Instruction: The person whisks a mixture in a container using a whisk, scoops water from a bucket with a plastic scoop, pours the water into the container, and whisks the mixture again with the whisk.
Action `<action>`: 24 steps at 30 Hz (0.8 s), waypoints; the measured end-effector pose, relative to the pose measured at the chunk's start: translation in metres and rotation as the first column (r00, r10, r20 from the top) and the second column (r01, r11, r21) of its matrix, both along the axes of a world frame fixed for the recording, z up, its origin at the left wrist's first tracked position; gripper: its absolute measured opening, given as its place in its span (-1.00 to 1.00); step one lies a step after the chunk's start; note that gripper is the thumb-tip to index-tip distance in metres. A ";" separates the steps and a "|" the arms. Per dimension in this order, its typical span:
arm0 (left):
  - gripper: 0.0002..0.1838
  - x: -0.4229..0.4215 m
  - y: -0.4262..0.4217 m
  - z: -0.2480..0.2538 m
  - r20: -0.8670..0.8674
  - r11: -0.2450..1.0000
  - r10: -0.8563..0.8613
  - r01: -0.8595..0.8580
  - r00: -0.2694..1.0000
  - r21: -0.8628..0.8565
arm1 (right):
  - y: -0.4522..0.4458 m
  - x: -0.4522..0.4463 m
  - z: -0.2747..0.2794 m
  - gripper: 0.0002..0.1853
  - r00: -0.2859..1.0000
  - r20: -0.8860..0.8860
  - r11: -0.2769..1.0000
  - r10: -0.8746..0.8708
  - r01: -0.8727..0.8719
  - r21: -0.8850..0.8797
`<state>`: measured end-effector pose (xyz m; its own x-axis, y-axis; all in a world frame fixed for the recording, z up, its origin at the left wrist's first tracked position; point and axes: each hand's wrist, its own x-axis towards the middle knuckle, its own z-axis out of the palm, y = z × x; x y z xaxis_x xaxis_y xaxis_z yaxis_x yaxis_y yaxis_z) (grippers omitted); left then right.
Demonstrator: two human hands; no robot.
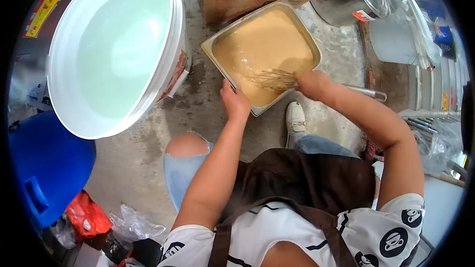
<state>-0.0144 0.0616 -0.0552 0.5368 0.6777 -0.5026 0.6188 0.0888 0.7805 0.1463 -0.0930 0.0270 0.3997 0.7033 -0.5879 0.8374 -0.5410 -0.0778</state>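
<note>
A deep rectangular metal pan [211,56] stands on the floor in front of me, holding a smooth tan liquid [267,37]. My left hand [235,102] grips the pan's near left rim, with the thumb over the edge. In my right hand [315,85] is a wire whisk [275,80], closed around the lower part of its handle. The whisk's wires lie in the liquid at the pan's near side, and its metal handle sticks out to the right beyond my wrist.
A big white bucket [179,29] of clear liquid stands left of the pan. Behind the pan is a cardboard box [247,0]. A lidded metal pot [334,10] stands at the back right. A blue barrel [54,163] and a red plastic bag [89,214] are at the lower left.
</note>
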 end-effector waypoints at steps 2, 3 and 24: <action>-0.52 0.000 -0.004 -0.011 0.016 0.999 0.007 -0.008 1.000 0.043 | -0.006 0.011 0.005 -0.79 0.996 0.084 0.995 -0.007 0.015 -0.101; -0.50 0.000 -0.005 -0.017 0.024 0.996 0.018 -0.020 1.000 0.090 | -0.007 0.019 0.007 -0.81 0.988 0.157 0.980 -0.003 0.034 -0.197; -0.46 -0.012 0.005 -0.021 0.125 0.993 0.074 -0.061 0.989 -0.103 | 0.059 0.036 -0.020 -0.68 0.986 0.060 0.984 -0.156 0.160 -0.076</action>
<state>-0.0269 0.0671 -0.0766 0.5557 0.6655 -0.4984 0.5038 0.2073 0.8386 0.1822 -0.0338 0.0067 0.5349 0.5797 -0.6147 0.7425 -0.6697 0.0145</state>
